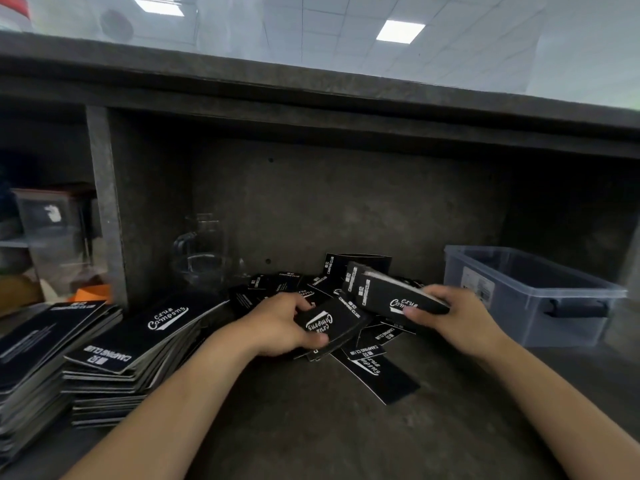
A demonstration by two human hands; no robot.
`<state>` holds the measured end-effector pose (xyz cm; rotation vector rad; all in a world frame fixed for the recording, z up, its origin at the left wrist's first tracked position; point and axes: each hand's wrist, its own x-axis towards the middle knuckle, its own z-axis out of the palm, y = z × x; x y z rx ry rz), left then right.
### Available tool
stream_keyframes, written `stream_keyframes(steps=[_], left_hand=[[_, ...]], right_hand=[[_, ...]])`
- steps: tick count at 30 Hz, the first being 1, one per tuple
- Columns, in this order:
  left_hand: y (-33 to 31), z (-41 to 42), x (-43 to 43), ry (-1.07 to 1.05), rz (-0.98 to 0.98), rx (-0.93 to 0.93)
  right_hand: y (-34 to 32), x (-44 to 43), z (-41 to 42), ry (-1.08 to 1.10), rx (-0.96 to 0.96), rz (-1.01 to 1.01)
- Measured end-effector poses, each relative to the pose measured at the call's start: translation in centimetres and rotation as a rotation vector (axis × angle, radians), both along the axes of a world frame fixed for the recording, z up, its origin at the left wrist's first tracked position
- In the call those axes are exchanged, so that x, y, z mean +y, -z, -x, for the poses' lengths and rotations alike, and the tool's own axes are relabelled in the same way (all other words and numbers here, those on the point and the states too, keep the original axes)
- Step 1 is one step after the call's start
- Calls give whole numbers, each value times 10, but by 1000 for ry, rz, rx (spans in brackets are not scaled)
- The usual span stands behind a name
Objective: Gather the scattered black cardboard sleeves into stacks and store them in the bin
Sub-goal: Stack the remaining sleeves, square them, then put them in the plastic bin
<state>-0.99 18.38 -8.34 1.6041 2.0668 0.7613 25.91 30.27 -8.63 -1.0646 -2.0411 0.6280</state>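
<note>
Head view | left grip (280,323) pinches one sleeve (332,322) | right grip (460,317) holds sleeve stack (384,292) | bin (533,299) beside it, contents unclear

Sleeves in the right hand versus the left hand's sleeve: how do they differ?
The right hand grips a bundle of several sleeves; the left hand pinches what looks like a single sleeve. The bundle is held above the scattered pile; the single sleeve lies low on it. The bundle's logo reads upright, the single sleeve's upside down. Both are black with white script.
</note>
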Motion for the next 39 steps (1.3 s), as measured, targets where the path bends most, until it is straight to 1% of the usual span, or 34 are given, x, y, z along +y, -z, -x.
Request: stream_keyframes(steps=[2, 4, 5, 7, 9, 11, 13, 15, 17, 19, 21, 23, 24, 26, 29, 31, 33, 34, 35, 37, 39], left_hand=[[0, 3, 2, -65, -117, -73], [-2, 2, 3, -138, -238, -202], [-3, 0, 4, -169, -284, -309], [-4, -8, 5, -175, -330, -529], [-2, -18, 6, -131, -368, -650], [0, -26, 7, -62, -390, -719], [3, -32, 7, 23, -388, -740], [5, -34, 5, 103, -372, -702], [5, -35, 3, 161, -336, -664], [1, -35, 0, 150, -304, -610], [-5, -34, 1, 43, -354, -631], [-12, -31, 3, -88, -505, -717], [-15, -29, 1, -138, -590, -746], [-18, -27, -2, -174, -705, -750], [-19, -28, -8, -95, -738, -675], [-18, -31, -11, -33, -677, -643], [-14, -31, -10, -12, -588, -586], [-13, -31, -9, -25, -560, -527], [-12, -31, -9, -52, -565, -469], [-10, -29, -7, -80, -689, -355], [-11, -29, -9, 20, -834, -234]], right_hand=[[-3, -2, 1, -20, 268, 137], [-7, -5, 2, -101, 451, 332], [-8, -7, 3, -150, 479, 396], [-9, -13, 7, -228, 463, 456], [-10, -18, 11, -281, 447, 499], [-7, -20, 15, -322, 453, 537], [-5, -22, 18, -339, 452, 547], [-4, -23, 20, -353, 462, 531], [-4, -25, 22, -347, 513, 497], [-7, -27, 22, -329, 592, 413], [-12, -31, 20, -289, 624, 275], [-16, -34, 16, -248, 590, 116], [-18, -35, 14, -244, 541, 40], [-19, -38, 12, -283, 370, -56], [-11, -38, 17, -359, 70, -48], [-4, -35, 22, -381, -51, -54], [-2, -36, 24, -403, -84, -44], [-2, -37, 25, -417, -86, -49], [-1, -38, 26, -424, -86, -70], [0, -39, 30, -418, -97, -141], [1, -40, 34, -400, -126, -217]])
